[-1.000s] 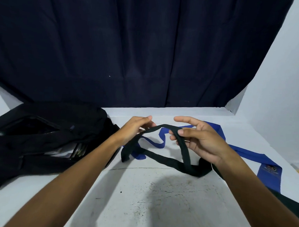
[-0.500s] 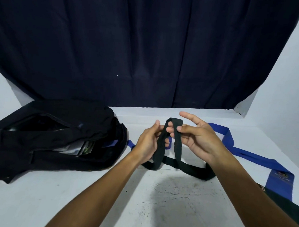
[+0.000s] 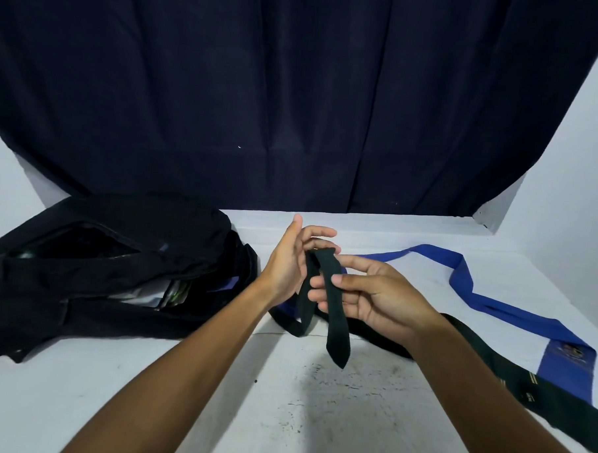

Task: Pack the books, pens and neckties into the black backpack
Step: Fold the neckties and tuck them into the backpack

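A black necktie (image 3: 337,327) is folded over between my hands above the white table. My right hand (image 3: 380,295) pinches its narrow end with thumb and fingers, the pointed tip hanging down. My left hand (image 3: 289,263) holds the fold from the left, fingers partly straight. The tie's wide end trails off to the lower right. A blue necktie (image 3: 466,285) lies on the table behind my hands, running to the right. The black backpack (image 3: 93,268) lies at the left, unzipped, with books (image 3: 164,292) showing in its opening.
A dark curtain (image 3: 296,99) hangs behind the white table (image 3: 317,398). White walls stand at both sides. The table's front middle shows scuffed bare surface.
My hands have drawn together and folded the black necktie over itself; its narrow tip now hangs below my right hand. The view shifted slightly right, showing more of the backpack.
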A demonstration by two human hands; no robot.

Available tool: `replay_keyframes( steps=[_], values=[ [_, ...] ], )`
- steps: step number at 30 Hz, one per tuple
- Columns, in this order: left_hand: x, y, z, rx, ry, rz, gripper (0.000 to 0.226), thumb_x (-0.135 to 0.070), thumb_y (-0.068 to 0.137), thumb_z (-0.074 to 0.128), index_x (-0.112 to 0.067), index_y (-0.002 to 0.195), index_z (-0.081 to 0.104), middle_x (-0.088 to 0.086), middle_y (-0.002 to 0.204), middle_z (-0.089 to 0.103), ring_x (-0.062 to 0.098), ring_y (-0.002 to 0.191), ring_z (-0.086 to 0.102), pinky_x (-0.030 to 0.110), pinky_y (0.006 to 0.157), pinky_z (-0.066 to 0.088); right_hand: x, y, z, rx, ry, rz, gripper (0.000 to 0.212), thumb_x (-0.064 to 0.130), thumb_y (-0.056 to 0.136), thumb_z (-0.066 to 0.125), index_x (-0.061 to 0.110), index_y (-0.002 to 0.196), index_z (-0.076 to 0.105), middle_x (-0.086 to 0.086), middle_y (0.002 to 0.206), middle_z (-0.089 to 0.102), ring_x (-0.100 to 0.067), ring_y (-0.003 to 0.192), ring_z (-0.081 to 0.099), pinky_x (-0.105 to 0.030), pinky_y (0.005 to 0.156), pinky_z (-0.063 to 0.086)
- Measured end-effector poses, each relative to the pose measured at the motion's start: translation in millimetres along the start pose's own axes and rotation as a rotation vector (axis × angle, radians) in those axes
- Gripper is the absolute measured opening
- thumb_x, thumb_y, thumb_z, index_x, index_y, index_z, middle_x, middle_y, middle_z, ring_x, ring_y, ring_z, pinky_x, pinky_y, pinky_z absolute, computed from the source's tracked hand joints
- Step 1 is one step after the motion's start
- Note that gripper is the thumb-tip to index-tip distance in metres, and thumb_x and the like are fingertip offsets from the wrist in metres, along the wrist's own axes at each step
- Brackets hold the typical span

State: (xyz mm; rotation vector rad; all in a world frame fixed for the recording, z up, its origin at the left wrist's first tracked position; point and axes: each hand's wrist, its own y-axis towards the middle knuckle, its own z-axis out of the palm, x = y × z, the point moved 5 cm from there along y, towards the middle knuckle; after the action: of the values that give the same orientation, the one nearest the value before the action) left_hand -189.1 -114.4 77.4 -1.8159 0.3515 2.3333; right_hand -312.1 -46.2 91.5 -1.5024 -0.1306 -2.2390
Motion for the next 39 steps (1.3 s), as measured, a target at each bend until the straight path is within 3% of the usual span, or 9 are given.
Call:
replay_keyframes(
  steps=[5, 8, 11, 15, 18, 24, 30, 35, 39],
  values=[
    [5.4, -4.7, 10.2, 0.071, -0.053, -0.038, 0.065, -0.056, 0.1, 0.016, -0.006, 0.096, 0.057, 0.002, 0.067, 0.059, 0.014, 0.065, 0.057, 0.026, 0.064, 0.048, 4.7, 6.0, 5.0, 0.03, 0.131, -0.063, 0.034, -0.012, 0.087, 0.05, -0.002, 0.119, 0.058, -0.027, 0.109, 0.067, -0.035, 0.095, 0.07, -0.038, 0.08, 0.059],
    [7.2, -6.5, 15.9, 0.104, -0.173, -0.067, 0.065, -0.059, 0.098, 0.019, -0.008, 0.096, 0.059, 0.006, 0.078, 0.062, 0.017, 0.076, 0.06, 0.03, 0.075, 0.047, 7.8, 10.0, 5.2, 0.029, 0.23, -0.096, 0.035, -0.009, 0.08, 0.053, -0.006, 0.113, 0.061, -0.023, 0.108, 0.069, -0.03, 0.096, 0.07, -0.035, 0.084, 0.058],
    [8.4, -7.8, 19.5, 0.113, -0.204, -0.094, 0.067, -0.058, 0.099, 0.016, -0.007, 0.103, 0.059, 0.0, 0.07, 0.065, 0.011, 0.07, 0.063, 0.032, 0.079, 0.046, 13.0, 11.9, 0.5, -0.054, 0.223, -0.18, 0.03, -0.011, 0.086, 0.05, -0.007, 0.114, 0.061, -0.024, 0.109, 0.068, -0.031, 0.099, 0.069, -0.035, 0.085, 0.057],
    [15.8, -12.1, 21.1, 0.091, -0.258, -0.108, 0.066, -0.06, 0.095, 0.025, -0.008, 0.099, 0.066, 0.004, 0.082, 0.067, 0.02, 0.086, 0.062, 0.055, 0.102, 0.039, 22.3, 14.0, -10.1, -0.219, 0.18, -0.316, 0.024, -0.01, 0.09, 0.052, -0.008, 0.111, 0.063, -0.025, 0.108, 0.069, -0.032, 0.099, 0.069, -0.036, 0.088, 0.056],
    [23.1, -15.4, 24.2, 0.072, -0.3, -0.143, 0.061, -0.061, 0.093, 0.039, -0.008, 0.103, 0.067, 0.01, 0.092, 0.066, 0.025, 0.094, 0.059, 0.058, 0.109, 0.032, 23.7, 15.6, -13.7, -0.3, 0.231, -0.367, 0.023, -0.008, 0.089, 0.054, -0.011, 0.111, 0.062, -0.026, 0.105, 0.069, -0.032, 0.099, 0.069, -0.033, 0.085, 0.058],
    [17.7, -27.2, 36.3, -0.027, -0.113, -0.081, 0.029, -0.015, 0.099, 0.05, 0.009, 0.111, 0.061, 0.02, 0.096, 0.066, 0.024, 0.084, 0.068, 0.051, 0.095, 0.049, 19.6, 17.9, -18.1, -0.417, 0.257, -0.426, 0.021, -0.004, 0.092, 0.054, -0.006, 0.111, 0.063, -0.021, 0.097, 0.072, -0.027, 0.094, 0.071, -0.032, 0.086, 0.057],
    [20.4, -31.9, 24.7, -0.185, 0.036, -0.039, 0.018, -0.001, 0.089, 0.064, 0.01, 0.103, 0.067, 0.035, 0.096, 0.067, 0.037, 0.086, 0.065, 0.055, 0.093, 0.052, 19.9, 19.9, -19.4, -0.438, 0.153, -0.451, 0.021, -0.007, 0.09, 0.056, -0.007, 0.11, 0.064, -0.019, 0.096, 0.073, -0.027, 0.096, 0.071, -0.033, 0.082, 0.058],
    [24.1, -33.7, 17.4, -0.213, -0.022, -0.054, 0.013, 0.0, 0.09, 0.062, 0.009, 0.096, 0.068, 0.039, 0.1, 0.064, 0.039, 0.085, 0.064, 0.035, 0.073, 0.06, 29.5, 10.6, -25.2, -0.511, -0.11, -0.41, 0.01, 0.0, 0.086, 0.066, 0.001, 0.095, 0.07, -0.013, 0.084, 0.075, -0.025, 0.081, 0.073, -0.032, 0.075, 0.06],
    [22.6, -33.2, 14.4, -0.192, -0.007, -0.061, 0.012, -0.003, 0.091, 0.062, 0.001, 0.086, 0.071, 0.038, 0.096, 0.065, 0.044, 0.088, 0.064, 0.051, 0.088, 0.053, 33.4, 1.9, -34.5, -0.65, -0.325, -0.415, 0.017, 0.018, 0.083, 0.073, 0.009, 0.096, 0.069, -0.004, 0.087, 0.072, -0.016, 0.079, 0.069, -0.026, 0.065, 0.056]
  ],
)
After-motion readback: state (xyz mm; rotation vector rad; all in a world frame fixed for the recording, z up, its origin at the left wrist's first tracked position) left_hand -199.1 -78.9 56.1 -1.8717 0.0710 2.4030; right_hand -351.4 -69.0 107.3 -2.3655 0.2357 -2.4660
